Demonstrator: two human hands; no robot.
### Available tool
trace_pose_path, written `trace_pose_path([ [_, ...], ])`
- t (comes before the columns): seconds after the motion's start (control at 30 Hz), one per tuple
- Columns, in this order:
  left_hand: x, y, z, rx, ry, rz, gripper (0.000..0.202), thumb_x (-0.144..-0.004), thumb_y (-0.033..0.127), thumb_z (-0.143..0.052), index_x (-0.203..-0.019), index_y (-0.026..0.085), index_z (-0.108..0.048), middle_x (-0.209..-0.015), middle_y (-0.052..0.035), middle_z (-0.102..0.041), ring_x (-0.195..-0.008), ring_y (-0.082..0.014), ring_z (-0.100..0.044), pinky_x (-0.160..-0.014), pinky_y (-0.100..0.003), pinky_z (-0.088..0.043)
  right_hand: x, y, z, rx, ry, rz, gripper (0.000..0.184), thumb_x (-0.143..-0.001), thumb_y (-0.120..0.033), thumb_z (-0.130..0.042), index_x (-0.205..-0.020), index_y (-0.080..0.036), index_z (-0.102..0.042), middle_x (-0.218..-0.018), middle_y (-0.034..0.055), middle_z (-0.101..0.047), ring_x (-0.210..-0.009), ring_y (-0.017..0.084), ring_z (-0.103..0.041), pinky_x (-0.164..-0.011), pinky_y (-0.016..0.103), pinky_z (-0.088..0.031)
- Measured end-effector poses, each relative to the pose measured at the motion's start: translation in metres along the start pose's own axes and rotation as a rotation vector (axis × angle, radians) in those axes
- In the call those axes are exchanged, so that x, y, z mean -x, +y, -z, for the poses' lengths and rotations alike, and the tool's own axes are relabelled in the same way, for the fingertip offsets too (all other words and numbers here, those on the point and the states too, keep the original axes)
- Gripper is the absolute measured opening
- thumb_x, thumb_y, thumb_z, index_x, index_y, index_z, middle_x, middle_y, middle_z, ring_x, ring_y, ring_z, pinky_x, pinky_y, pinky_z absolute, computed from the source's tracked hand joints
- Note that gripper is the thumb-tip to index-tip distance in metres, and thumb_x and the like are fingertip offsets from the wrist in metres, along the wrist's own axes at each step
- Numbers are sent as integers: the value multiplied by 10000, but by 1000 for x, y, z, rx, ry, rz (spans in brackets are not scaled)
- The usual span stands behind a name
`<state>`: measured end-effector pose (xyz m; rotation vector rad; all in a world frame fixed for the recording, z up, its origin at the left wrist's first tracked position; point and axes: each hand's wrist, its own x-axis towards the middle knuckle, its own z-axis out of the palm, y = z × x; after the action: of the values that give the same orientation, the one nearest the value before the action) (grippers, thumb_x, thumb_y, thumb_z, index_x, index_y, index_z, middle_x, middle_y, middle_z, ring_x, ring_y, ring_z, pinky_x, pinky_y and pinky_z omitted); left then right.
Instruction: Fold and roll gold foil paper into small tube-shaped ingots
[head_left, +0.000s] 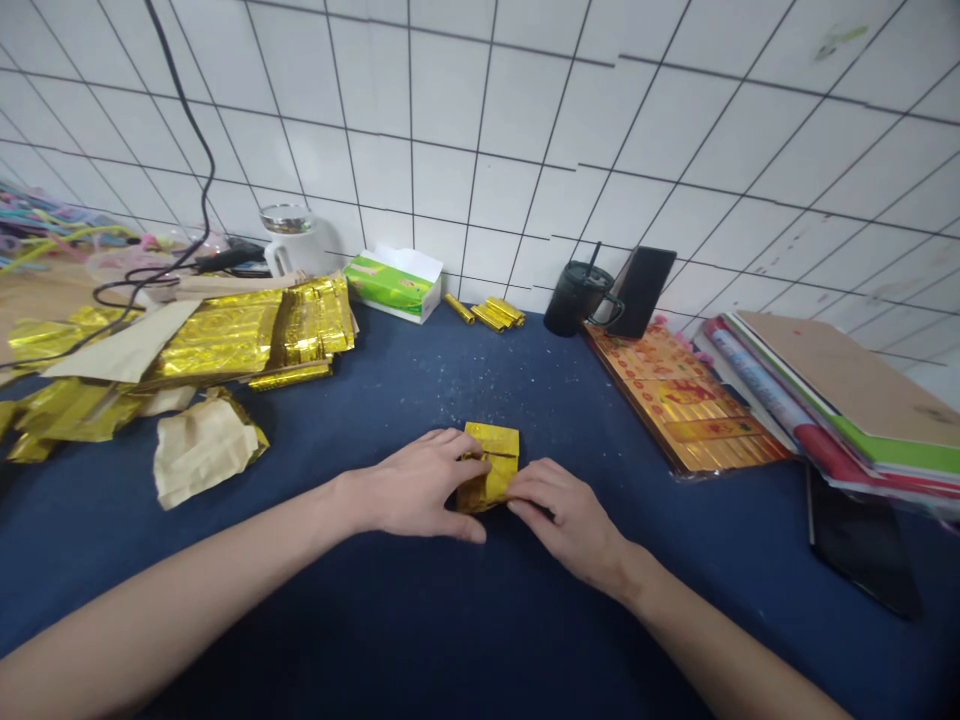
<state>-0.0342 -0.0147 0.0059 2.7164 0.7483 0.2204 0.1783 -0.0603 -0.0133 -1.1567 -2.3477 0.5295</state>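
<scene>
A small folded sheet of gold foil paper [496,465] lies on the dark blue tabletop [420,600] in front of me, with a crease across its upper part. My left hand [424,485] rests over its left edge, fingertips on the foil and thumb held apart. At the lower right corner, my right hand [566,510] pinches the paper's edge between thumb and fingers. Several small gold foil rolls [501,314] lie farther back by the wall.
Stacked gold foil sheets [225,335] and a crumpled piece of paper [202,450] lie left. Along the wall stand a white mug [292,240], a green tissue pack [394,285], a black mug [576,298] and a phone [646,290]. Orange packets [682,400] and folders [847,390] lie right.
</scene>
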Motion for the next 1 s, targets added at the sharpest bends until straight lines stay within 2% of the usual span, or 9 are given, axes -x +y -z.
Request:
trace_pose_path([
  [0.1, 0, -2, 4, 70, -29, 2, 694, -590, 608, -601, -1116, 168, -498, -1108, -98, -484, -1040, -270, -436, -902, -391, -336, -3, 0, 0, -54, 48, -95, 153, -826, -210, -466, -846, -225, -617, -814, 6, -635, -782, 151, -535, -743, 304, -439],
  [0.17, 0, -3, 5, 114, -23, 41, 594, -627, 537, -620, -1079, 173, -495, -1051, -81, -510, -997, -249, -464, -881, -381, -350, -7, 0, 1, -70, 58, -147, 137, -814, -205, -486, -805, -225, -621, -779, -3, -637, -749, 146, -534, -728, 299, -433],
  [0.33, -2, -4, 1, 155, 24, 81, 146, -776, 298, -546, -832, 163, -532, -904, -41, -546, -893, -186, -509, -827, -337, -385, -13, 0, 1, -93, 66, -288, 136, -793, -213, -500, -771, -215, -634, -725, 1, -620, -699, 146, -542, -687, 297, -425],
  [0.43, -3, -7, -4, 150, 44, 61, 87, -800, 230, -513, -811, 157, -558, -926, -45, -555, -942, -186, -504, -857, -337, -377, -14, 1, 0, -100, 78, -357, 137, -781, -227, -505, -784, -208, -641, -719, 6, -612, -673, 146, -550, -669, 295, -424],
  [0.67, -5, -9, -11, 142, 112, 106, 88, -818, 185, -455, -819, 154, -537, -872, -51, -573, -906, -185, -527, -808, -330, -418, -19, 11, -6, -191, 98, -416, 127, -773, -241, -499, -783, -197, -618, -722, -3, -626, -670, 143, -570, -658, 275, -423],
  [0.73, -5, -8, -12, 139, 127, 160, 89, -799, 175, -473, -877, 158, -514, -865, -49, -573, -871, -188, -538, -769, -330, -437, -21, 12, -8, -211, 105, -433, 127, -764, -238, -505, -831, -196, -604, -696, -13, -617, -648, 138, -569, -648, 271, -423],
  [0.8, -5, -7, -13, 130, 149, 192, 220, -778, 158, -492, -997, 165, -478, -912, -55, -571, -878, -194, -539, -761, -336, -444, -22, 12, -8, -209, 112, -445, 165, -754, -228, -511, -899, -196, -581, -652, -29, -599, -637, 136, -568, -660, 275, -421],
  [0.9, -4, -6, -13, 103, 166, 145, 379, -773, 123, -484, -1139, 191, -419, -990, -52, -565, -934, -192, -524, -809, -344, -429, -23, 10, -8, -192, 114, -448, 228, -747, -210, -506, -973, -193, -537, -620, -43, -580, -642, 137, -569, -690, 286, -415],
  [1.0, -4, -6, -13, 66, 148, 71, 321, -793, 110, -448, -1098, 203, -486, -977, -39, -572, -924, -177, -523, -839, -337, -407, -23, 9, -8, -165, 107, -446, 226, -744, -206, -501, -969, -191, -517, -606, -47, -558, -613, 135, -555, -671, 283, -414],
])
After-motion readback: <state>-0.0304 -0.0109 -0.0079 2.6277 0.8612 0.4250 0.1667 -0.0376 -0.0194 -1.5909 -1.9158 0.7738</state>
